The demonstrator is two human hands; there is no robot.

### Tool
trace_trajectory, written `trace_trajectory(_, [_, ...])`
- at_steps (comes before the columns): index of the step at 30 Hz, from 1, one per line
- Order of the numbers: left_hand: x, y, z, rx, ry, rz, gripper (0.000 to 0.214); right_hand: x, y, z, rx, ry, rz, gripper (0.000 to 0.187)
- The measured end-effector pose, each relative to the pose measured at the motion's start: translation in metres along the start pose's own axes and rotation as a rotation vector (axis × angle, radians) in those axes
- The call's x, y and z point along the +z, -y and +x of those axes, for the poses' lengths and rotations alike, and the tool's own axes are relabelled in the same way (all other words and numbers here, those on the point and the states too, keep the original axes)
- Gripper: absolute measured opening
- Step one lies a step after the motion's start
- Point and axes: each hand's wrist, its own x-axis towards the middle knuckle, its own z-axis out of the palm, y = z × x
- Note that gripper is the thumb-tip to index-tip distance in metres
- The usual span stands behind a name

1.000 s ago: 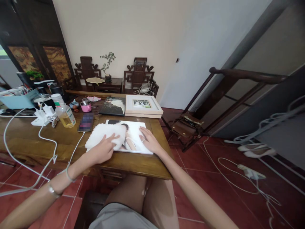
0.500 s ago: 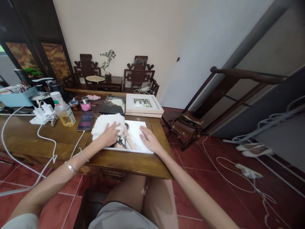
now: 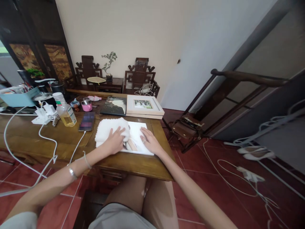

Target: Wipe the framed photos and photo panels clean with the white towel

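A folded white towel (image 3: 105, 127) lies over the left part of a white-edged photo panel (image 3: 139, 147) on the wooden table. My left hand (image 3: 116, 140) presses on the towel, its fingers bent into the bunched cloth near the panel's middle. Much of the printed picture is hidden beneath towel and hand. On the panel's right side my right hand (image 3: 150, 141) rests flat, fingers stretched out, with a ring on one finger.
Behind the panel are a dark photo album (image 3: 113, 105) and a white framed photo (image 3: 144, 105). To the left stand a phone (image 3: 87, 121), a pink cup (image 3: 86, 105), a bottle (image 3: 66, 113) and a power strip (image 3: 43, 117) with cables. The table edge (image 3: 140, 171) is close.
My left hand has slid slightly right and toward me, dragging the towel over more of the picture. My right hand keeps its place on the panel.
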Motion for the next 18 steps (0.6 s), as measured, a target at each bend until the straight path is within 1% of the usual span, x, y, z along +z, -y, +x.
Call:
trace_trajectory(2, [0.0, 0.014, 0.028, -0.019, -0.03, 0.025, 0.033, -0.001, 0.0, 0.0, 0.003, 0.013, -0.008, 0.048])
trace_trajectory(4, [0.001, 0.026, 0.048, -0.033, -0.062, 0.044, 0.033, -0.001, -0.001, 0.001, 0.0, 0.024, -0.016, 0.049])
trace_trajectory(6, [0.003, 0.031, 0.06, -0.046, -0.079, 0.059, 0.032, 0.0, -0.002, 0.001, -0.005, 0.026, -0.019, 0.048])
trace_trajectory(8, [0.003, 0.028, 0.06, -0.046, -0.073, 0.069, 0.032, 0.001, -0.003, 0.001, -0.011, 0.017, -0.007, 0.047])
trace_trajectory(9, [0.003, 0.024, 0.056, -0.041, -0.063, 0.072, 0.033, 0.001, -0.003, 0.001, -0.012, 0.008, 0.003, 0.046])
trace_trajectory(11, [0.002, 0.009, 0.04, -0.025, -0.029, 0.073, 0.034, 0.002, -0.003, 0.001, -0.011, -0.006, 0.02, 0.045])
trace_trajectory(14, [0.0, -0.022, 0.002, 0.006, 0.027, 0.05, 0.034, 0.002, -0.003, 0.0, -0.009, -0.009, 0.02, 0.046])
trace_trajectory(16, [-0.001, -0.041, -0.026, 0.053, 0.058, 0.02, 0.033, 0.002, -0.002, 0.0, -0.009, -0.006, 0.023, 0.047])
trace_trajectory(18, [-0.001, -0.054, -0.048, 0.119, 0.046, -0.017, 0.033, 0.001, -0.002, 0.0, -0.009, -0.007, 0.034, 0.046])
